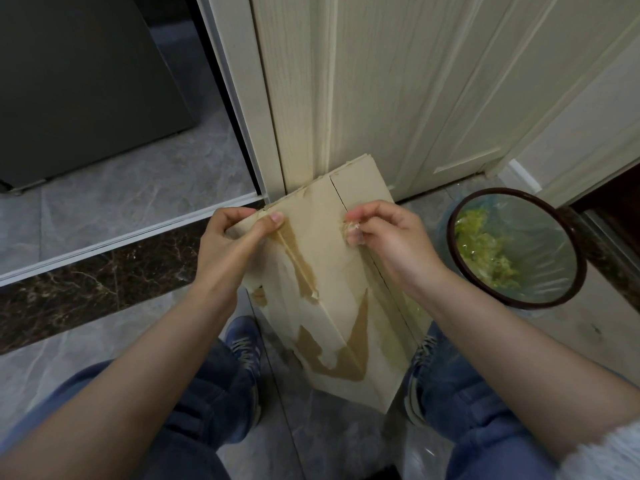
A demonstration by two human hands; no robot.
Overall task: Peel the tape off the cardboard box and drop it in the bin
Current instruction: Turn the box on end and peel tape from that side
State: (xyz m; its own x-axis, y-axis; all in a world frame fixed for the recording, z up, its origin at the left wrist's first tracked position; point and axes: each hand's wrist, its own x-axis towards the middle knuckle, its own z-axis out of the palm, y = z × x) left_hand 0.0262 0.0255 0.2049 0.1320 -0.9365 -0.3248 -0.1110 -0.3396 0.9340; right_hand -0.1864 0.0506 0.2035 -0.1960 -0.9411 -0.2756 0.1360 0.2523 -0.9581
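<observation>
The flattened cardboard box (332,271) stands between the knees. The left hand (228,244) grips its upper left edge; the right hand (388,237) pinches crumpled clear tape (351,227) at its seam. The bin (516,247) sits just right.

Both bare forearms reach forward; the left hand (239,233) curls in a thumb-over grip, the right hand (384,233) pinches with bunched fingertips.
</observation>
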